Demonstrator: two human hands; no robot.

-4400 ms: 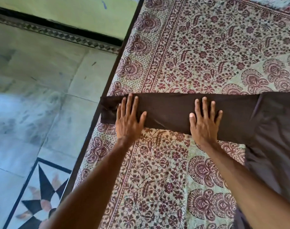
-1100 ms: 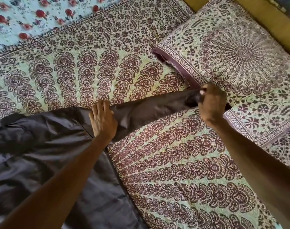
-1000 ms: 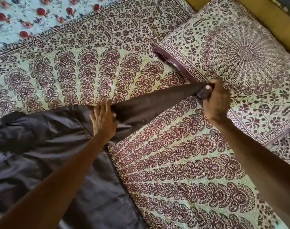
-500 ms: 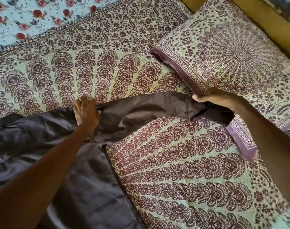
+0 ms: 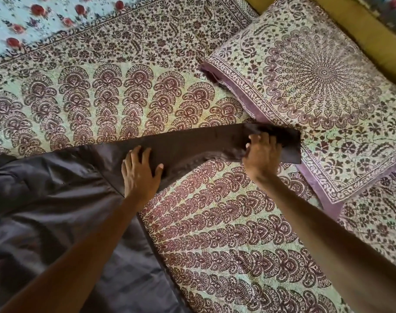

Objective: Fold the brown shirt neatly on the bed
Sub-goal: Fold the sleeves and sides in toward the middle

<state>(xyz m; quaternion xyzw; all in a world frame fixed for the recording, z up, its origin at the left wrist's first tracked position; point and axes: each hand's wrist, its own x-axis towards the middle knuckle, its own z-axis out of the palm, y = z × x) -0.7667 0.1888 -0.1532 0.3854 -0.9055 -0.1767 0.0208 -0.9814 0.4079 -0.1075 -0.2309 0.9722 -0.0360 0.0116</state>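
Brown shirt point(image 5: 45, 211) bunched lower left on the bed point(image 5: 226, 233), sleeve point(image 5: 192, 143) reaching right. Left hand point(image 5: 139, 172) flat, fingers spread, on the sleeve mid-frame. Right hand point(image 5: 261, 154) curled, gripping sleeve near the pillow point(image 5: 316, 75).

Shirt point(image 5: 57, 211): plain dark brown, slight sheen; sleeve point(image 5: 203, 143) same brown. Bedsheet point(image 5: 215, 222): pale green ground, maroon fan-shaped paisley rows, floral border towards far edge. Pillow point(image 5: 316, 86): same pale green and maroon, radial mandala print, purple edging. Second cloth point(image 5: 23, 14), far-left corner: light blue, red flowers.
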